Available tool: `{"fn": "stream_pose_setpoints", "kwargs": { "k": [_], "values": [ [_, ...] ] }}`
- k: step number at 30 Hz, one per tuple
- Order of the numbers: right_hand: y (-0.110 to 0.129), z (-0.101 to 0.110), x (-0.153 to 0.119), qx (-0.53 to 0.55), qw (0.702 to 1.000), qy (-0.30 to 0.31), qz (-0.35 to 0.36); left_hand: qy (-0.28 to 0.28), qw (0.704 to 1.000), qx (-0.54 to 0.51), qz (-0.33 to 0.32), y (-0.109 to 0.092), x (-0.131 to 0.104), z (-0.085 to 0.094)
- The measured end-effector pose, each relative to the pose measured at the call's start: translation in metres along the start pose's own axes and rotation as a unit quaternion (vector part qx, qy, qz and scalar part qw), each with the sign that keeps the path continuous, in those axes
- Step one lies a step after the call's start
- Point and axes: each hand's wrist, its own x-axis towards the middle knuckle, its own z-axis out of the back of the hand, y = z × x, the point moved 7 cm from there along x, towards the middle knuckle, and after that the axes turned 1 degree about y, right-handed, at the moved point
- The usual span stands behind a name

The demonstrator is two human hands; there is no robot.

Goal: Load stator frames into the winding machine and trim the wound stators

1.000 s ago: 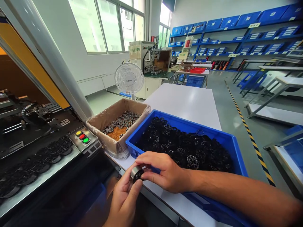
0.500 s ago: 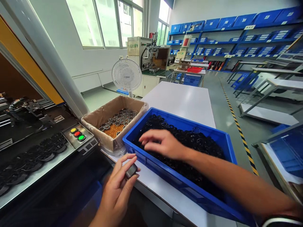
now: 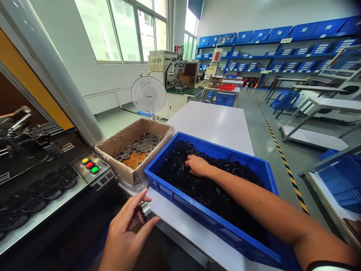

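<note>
My left hand point(image 3: 124, 231) holds a shiny part point(image 3: 147, 211) so my right hand point(image 3: 198, 166), its grip hidden from me, can reach inside the blue bin point(image 3: 197, 210).

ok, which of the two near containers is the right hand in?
The blue rectangular plastic bin: the right hand is down at its black round parts. The brown cardboard box beside it, holding silver-coloured round parts, has no hand in it.

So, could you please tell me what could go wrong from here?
The silver round part in the left hand might slip and fall near the edge of the white table. The black parts lie jumbled in the blue bin, so the right hand could perhaps catch several together.
</note>
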Motion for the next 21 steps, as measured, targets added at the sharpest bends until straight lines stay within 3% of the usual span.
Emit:
{"fn": "stream_pose_setpoints", "kwargs": {
  "k": [5, 12, 15, 18, 21],
  "values": [
    [-0.007, 0.013, 0.004, 0.067, 0.998, -0.013, -0.006, 0.032, 0.995, -0.083, 0.035, 0.002, -0.004, 0.001],
    [-0.004, 0.033, 0.001, 0.242, 0.968, -0.062, -0.015, 0.049, 0.96, -0.264, 0.081, -0.005, -0.006, -0.004],
    [0.028, 0.049, -0.02, 0.311, 0.944, -0.104, 0.016, 0.047, 0.944, -0.304, 0.117, -0.003, -0.005, -0.007],
    [0.078, 0.063, -0.061, 0.361, 0.919, -0.137, 0.084, 0.034, 0.924, -0.357, 0.133, -0.001, -0.005, -0.009],
    [0.131, 0.084, -0.115, 0.387, 0.857, -0.22, 0.262, 0.053, 0.906, -0.396, 0.138, 0.0, -0.006, -0.018]
  ]
}}
